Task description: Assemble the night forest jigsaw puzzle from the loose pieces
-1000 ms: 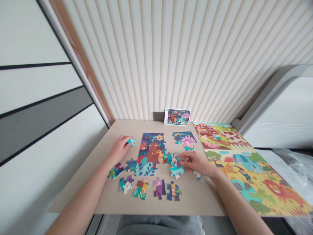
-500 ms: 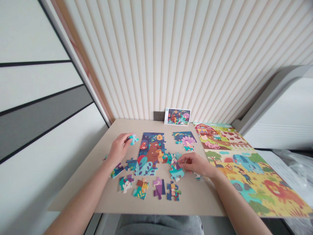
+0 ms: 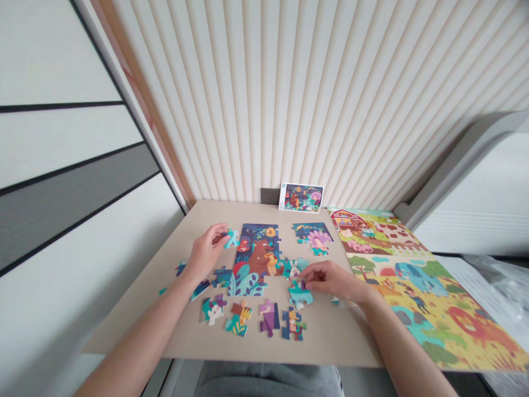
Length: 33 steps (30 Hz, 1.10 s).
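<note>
My left hand (image 3: 207,252) pinches a small teal puzzle piece (image 3: 232,239) just left of the partly built bear puzzle (image 3: 256,258) on the beige table (image 3: 330,331). Fingers of my right hand (image 3: 330,277) are closed on a teal rabbit piece (image 3: 300,292), held by the puzzle's lower right edge. A smaller joined section with a peacock (image 3: 313,236) lies further back. Several loose pieces (image 3: 268,317) sit in a row near the front edge.
A reference picture card (image 3: 301,197) leans on the ribbed wall beside a socket. A large finished farm-and-animal puzzle (image 3: 413,286) covers the table's right side. More loose pieces (image 3: 181,268) lie under my left forearm. Grey trousers show below the table.
My left hand carried the teal piece rightward, closer to the bear puzzle's left edge. My right hand shifted the rabbit piece slightly down and right. The view tilted a little.
</note>
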Tool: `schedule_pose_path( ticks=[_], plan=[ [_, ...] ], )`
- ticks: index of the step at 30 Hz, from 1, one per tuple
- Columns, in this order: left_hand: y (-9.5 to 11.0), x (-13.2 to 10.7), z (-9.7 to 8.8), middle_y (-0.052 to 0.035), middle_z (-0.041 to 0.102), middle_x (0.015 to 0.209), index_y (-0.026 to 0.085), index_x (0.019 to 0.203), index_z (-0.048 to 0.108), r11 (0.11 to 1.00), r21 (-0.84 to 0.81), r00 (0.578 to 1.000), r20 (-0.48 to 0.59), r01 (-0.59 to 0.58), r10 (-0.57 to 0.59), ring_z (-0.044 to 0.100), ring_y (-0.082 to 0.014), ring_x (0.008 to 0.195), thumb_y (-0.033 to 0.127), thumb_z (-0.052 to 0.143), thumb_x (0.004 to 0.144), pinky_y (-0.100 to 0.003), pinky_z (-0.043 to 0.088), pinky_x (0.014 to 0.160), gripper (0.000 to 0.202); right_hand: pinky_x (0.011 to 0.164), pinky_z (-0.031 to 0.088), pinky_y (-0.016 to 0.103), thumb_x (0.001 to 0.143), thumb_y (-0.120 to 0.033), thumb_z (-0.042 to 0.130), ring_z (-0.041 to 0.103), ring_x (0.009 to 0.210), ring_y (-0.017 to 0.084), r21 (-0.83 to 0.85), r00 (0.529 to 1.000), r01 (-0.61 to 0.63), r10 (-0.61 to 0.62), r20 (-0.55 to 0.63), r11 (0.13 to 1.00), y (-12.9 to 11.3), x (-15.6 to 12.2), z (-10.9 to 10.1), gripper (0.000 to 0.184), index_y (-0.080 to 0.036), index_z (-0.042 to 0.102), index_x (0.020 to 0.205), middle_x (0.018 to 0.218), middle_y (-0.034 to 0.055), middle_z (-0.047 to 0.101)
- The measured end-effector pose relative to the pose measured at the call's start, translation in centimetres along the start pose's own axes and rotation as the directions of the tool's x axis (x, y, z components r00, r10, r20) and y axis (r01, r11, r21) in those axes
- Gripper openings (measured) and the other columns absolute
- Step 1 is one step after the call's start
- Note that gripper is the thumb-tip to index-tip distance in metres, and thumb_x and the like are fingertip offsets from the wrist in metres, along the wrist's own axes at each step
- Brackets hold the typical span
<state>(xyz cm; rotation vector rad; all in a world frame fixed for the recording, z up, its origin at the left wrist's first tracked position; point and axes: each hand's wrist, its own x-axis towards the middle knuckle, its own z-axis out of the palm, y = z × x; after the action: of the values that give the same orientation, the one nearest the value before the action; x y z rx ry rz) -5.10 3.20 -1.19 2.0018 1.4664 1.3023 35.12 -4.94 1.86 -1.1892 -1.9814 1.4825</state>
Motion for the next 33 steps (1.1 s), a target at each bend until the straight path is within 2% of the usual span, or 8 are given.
schedule_pose_path(
  ticks=[4, 10, 17, 21, 25, 27, 30, 33],
  plan=[
    [-0.4, 0.1, -0.7, -0.0073, 0.076, 0.110, 0.023, 0.112, 0.070, 0.996, 0.086, 0.999, 0.012, -0.033, 0.032, 0.072, -0.0239, 0.099, 0.046, 0.056, 0.099, -0.037, 0.057, 0.092, 0.030, 0.059, 0.043, 0.024, 0.086, -0.045, 0.073, 0.057, 0.065, 0.014, -0.020, 1.000, -0.002, 0.003, 0.019, 1.000, -0.6, -0.2, -0.1, 0.039, -0.020, 0.077, 0.116, 0.080, 0.0014, 0.071],
    [-1.4, 0.5, -1.5, -0.0088, 0.073, 0.112, 0.022, 0.110, 0.071, 0.977, 0.193, 0.996, 0.049, -0.088, 0.080, 0.068, -0.0253, 0.106, 0.038, 0.043, 0.103, -0.039, 0.052, 0.098, 0.032, 0.062, 0.044, 0.025, 0.089, -0.040, 0.070, 0.058, 0.066, 0.013, -0.049, 0.997, -0.019, 0.023, 0.069, 0.999, -0.5, -0.7, -0.8, 0.035, -0.020, 0.077, 0.118, 0.081, 0.0009, 0.072],
    [-3.4, 0.6, -0.7, -0.0103, 0.074, 0.108, 0.021, 0.107, 0.071, 0.947, 0.310, 0.993, 0.107, -0.083, 0.052, 0.069, -0.0266, 0.103, 0.031, 0.041, 0.100, -0.041, 0.053, 0.096, 0.032, 0.070, 0.052, 0.028, 0.090, -0.040, 0.070, 0.068, 0.079, 0.019, -0.184, 0.998, 0.009, 0.002, 0.062, 0.983, -0.3, -1.2, -1.1, 0.025, -0.024, 0.082, 0.105, 0.092, 0.0039, 0.077],
    [-4.1, 0.6, -0.6, -0.0107, 0.075, 0.109, 0.021, 0.108, 0.071, 0.920, 0.381, 0.989, 0.145, -0.094, 0.041, 0.068, -0.0271, 0.105, 0.027, 0.041, 0.099, -0.042, 0.052, 0.099, 0.031, 0.068, 0.053, 0.030, 0.096, -0.046, 0.063, 0.068, 0.077, 0.019, -0.335, 0.989, 0.052, -0.096, -0.116, 0.941, -0.1, -0.8, -1.7, 0.030, -0.025, 0.081, 0.109, 0.095, 0.0054, 0.077],
    [-3.8, 0.3, -0.7, -0.0112, 0.073, 0.114, 0.021, 0.113, 0.071, 0.885, 0.451, 0.985, 0.167, -0.114, 0.042, 0.065, -0.0285, 0.110, 0.024, 0.042, 0.099, -0.046, 0.049, 0.103, 0.032, 0.095, 0.056, 0.040, 0.103, -0.044, 0.050, 0.070, 0.109, 0.026, -0.553, 0.856, 0.008, -0.292, -0.427, 0.833, 2.0, 0.8, -3.3, 0.038, -0.025, 0.075, 0.123, 0.123, 0.0094, 0.074],
    [-3.1, 0.2, -0.6, -0.0123, 0.072, 0.118, 0.021, 0.118, 0.070, 0.871, 0.475, 0.984, 0.172, -0.129, 0.051, 0.063, -0.0299, 0.115, 0.024, 0.040, 0.100, -0.049, 0.047, 0.105, 0.035, 0.112, 0.047, 0.047, 0.104, -0.045, 0.047, 0.061, 0.130, 0.029, -0.662, 0.828, -0.029, -0.353, -0.436, 0.749, 3.3, 1.8, -4.2, 0.042, -0.024, 0.069, 0.134, 0.139, 0.0103, 0.067],
    [-1.4, 0.1, 0.0, -0.0110, 0.067, 0.132, 0.022, 0.128, 0.067, 0.863, 0.458, 0.965, 0.236, -0.215, 0.115, 0.059, -0.0282, 0.126, 0.030, 0.041, 0.103, -0.047, 0.044, 0.112, 0.038, 0.123, 0.035, 0.051, 0.106, -0.048, 0.042, 0.044, 0.148, 0.030, -0.748, 0.847, -0.137, -0.314, -0.428, 0.649, 4.9, 3.1, -4.7, 0.052, -0.024, 0.056, 0.150, 0.158, 0.0094, 0.050],
    [0.6, -0.2, 1.0, -0.0074, 0.057, 0.149, 0.026, 0.142, 0.059, 0.843, 0.381, 0.893, 0.391, -0.379, 0.224, 0.052, -0.0258, 0.137, 0.042, 0.043, 0.104, -0.045, 0.039, 0.119, 0.044, 0.125, 0.030, 0.052, 0.107, -0.051, 0.035, 0.033, 0.154, 0.029, -0.777, 0.877, -0.230, -0.221, -0.426, 0.586, 5.7, 3.8, -4.5, 0.057, -0.024, 0.047, 0.156, 0.165, 0.0077, 0.039]
  ],
)
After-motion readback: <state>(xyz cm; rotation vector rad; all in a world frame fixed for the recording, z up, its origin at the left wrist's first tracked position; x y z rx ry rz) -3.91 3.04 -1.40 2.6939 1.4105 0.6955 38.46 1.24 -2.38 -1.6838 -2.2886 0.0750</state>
